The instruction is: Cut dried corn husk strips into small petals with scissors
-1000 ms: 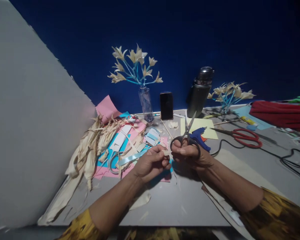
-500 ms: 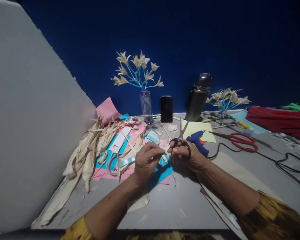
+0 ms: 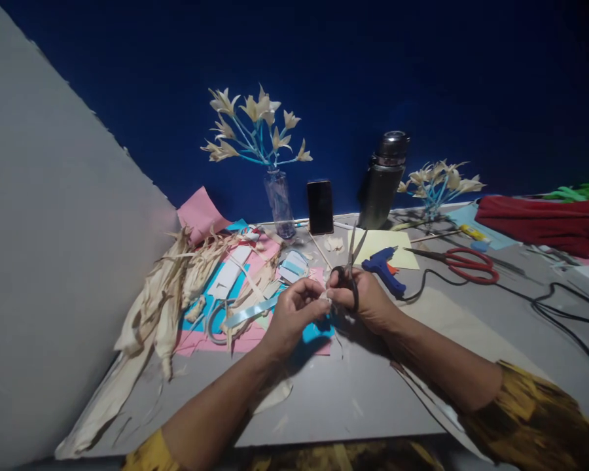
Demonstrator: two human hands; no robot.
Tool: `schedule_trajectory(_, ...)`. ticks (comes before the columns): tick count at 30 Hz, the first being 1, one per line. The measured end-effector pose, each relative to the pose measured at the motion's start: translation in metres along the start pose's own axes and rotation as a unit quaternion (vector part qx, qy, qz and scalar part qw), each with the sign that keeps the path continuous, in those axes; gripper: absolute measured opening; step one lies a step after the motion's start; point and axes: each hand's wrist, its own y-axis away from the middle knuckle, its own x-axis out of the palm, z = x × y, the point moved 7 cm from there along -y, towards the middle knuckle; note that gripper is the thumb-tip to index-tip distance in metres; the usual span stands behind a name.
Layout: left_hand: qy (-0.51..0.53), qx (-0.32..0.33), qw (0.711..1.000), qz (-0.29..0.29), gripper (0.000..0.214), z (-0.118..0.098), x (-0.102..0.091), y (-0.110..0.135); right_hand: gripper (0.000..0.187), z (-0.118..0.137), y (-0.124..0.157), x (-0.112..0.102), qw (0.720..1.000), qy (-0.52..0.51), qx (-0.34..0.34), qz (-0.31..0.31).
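Note:
A small pale scrap (image 3: pixel 326 296), which looks like dried husk, is pinched between the fingertips of both hands above the table. My left hand (image 3: pixel 292 320) is closed on it with thumb and forefinger. In my right hand (image 3: pixel 370 302) a pair of black-handled scissors (image 3: pixel 352 252) hangs on the fingers, blades pointing up and slightly apart, while its thumb and forefinger also touch the scrap. Beneath the hands lie blue paper (image 3: pixel 318 330) and pink paper (image 3: pixel 255 340). Part of the scrap is hidden by the fingers.
Dried corn husks (image 3: pixel 147 307) are heaped at left. Behind stand a vase (image 3: pixel 279 203) of husk flowers, a phone (image 3: pixel 320 207) and a steel flask (image 3: pixel 383 180). To the right lie a blue glue gun (image 3: pixel 385 269), red-handled scissors (image 3: pixel 471 265), a black cord (image 3: pixel 562 320) and red cloth (image 3: pixel 544 222).
My hands have come closer together around the scrap, and the left fingers have curled over more. The scissor blades have turned a little more upright. The whole view has shifted slightly.

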Motion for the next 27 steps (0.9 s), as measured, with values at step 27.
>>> schedule_trajectory(27,0.087,-0.091,0.988,0.088,0.03,0.009,0.011,0.002,0.027,-0.004,0.006,0.018,0.974,-0.127,0.092,0.163)
